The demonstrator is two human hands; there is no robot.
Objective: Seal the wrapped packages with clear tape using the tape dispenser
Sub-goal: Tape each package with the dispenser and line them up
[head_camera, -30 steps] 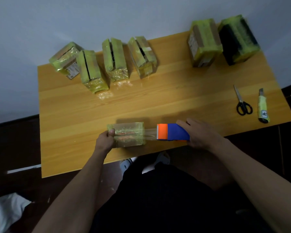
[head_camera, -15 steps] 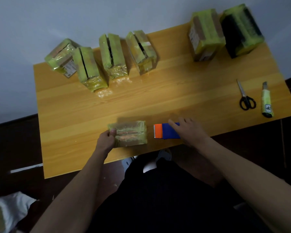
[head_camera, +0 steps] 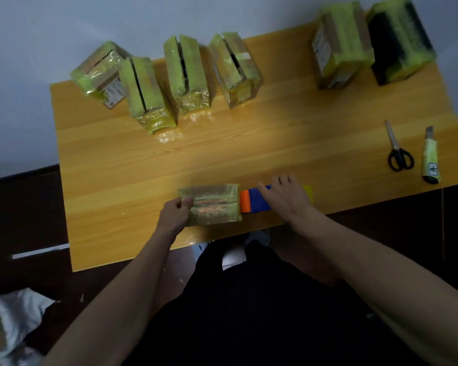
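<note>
A small package wrapped in clear film (head_camera: 212, 204) lies near the front edge of the wooden table (head_camera: 275, 143). My left hand (head_camera: 175, 212) grips its left end, thumb on top. A blue tape dispenser with an orange front (head_camera: 253, 201) touches the package's right end. My right hand (head_camera: 284, 198) lies over the dispenser and holds it; a yellow part shows behind the hand.
Several green-wrapped packages (head_camera: 185, 75) stand in a row at the back left. Two larger ones (head_camera: 340, 44) stand at the back right. Black-handled scissors (head_camera: 398, 150) and a utility knife (head_camera: 431, 157) lie at the right edge.
My right hand has pushed the dispenser leftward until it meets the package's right end. The left hand has kept hold of the package.
</note>
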